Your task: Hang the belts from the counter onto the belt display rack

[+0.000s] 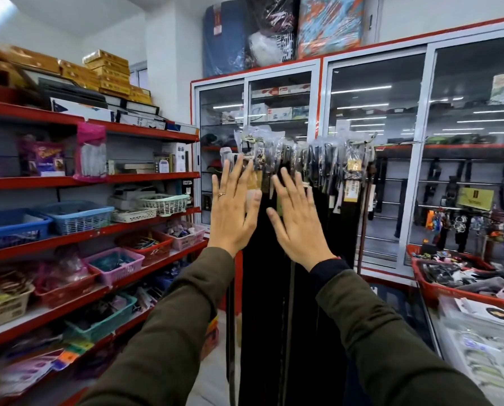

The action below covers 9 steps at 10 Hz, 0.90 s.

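Red crate (pixel 450 284) at the right holds a heap of dark packaged goods; plastic baskets (pixel 77 216) on the red shelves (pixel 145 224) hold small items. Open floor between shelves and counter (pixel 479 341) is narrow. Dark belts (pixel 285 259) hang crowded on the rack (pixel 362 141) ahead. Left hand (pixel 234 206) and right hand (pixel 297 218) are raised flat, fingers spread, grasping nothing.

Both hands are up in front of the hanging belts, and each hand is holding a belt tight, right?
Not quite. The head view shows the left hand and right hand raised in front of the hanging belts, but both are open and flat with fingers spread. Neither has a grip on a belt.
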Tool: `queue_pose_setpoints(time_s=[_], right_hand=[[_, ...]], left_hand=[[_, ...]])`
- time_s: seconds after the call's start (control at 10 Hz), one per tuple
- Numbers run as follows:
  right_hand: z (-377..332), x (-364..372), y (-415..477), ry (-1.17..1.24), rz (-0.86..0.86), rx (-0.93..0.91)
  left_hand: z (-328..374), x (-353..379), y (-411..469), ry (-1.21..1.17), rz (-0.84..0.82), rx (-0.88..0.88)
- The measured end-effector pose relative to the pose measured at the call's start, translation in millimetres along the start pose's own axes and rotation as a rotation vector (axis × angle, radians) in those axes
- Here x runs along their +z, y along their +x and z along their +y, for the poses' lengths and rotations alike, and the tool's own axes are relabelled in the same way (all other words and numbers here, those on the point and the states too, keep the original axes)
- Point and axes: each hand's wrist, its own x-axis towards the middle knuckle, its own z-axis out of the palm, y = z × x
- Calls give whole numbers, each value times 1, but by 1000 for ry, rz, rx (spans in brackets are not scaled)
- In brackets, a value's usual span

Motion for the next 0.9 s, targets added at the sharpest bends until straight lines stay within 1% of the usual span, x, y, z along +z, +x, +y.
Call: queue_pose_setpoints(time_s=[0.2, 0.4, 0.6, 0.8, 0.9], right_hand=[[-20, 33, 12, -129, -123, -67], [-7, 43, 19, -258, -202, 26], [-7, 40, 20, -263, -249, 31], [-15, 22, 10, -198, -315, 35], [-12, -9, 4, -154, -267, 59]], left_hand=[[-33, -4, 1, -26, -180, 72], [-43, 11, 15, 28, -328, 45], [-44, 17, 13, 29, -335, 33], [-30, 13, 3, 15, -265, 26], [-15, 11, 0, 53, -181, 55]])
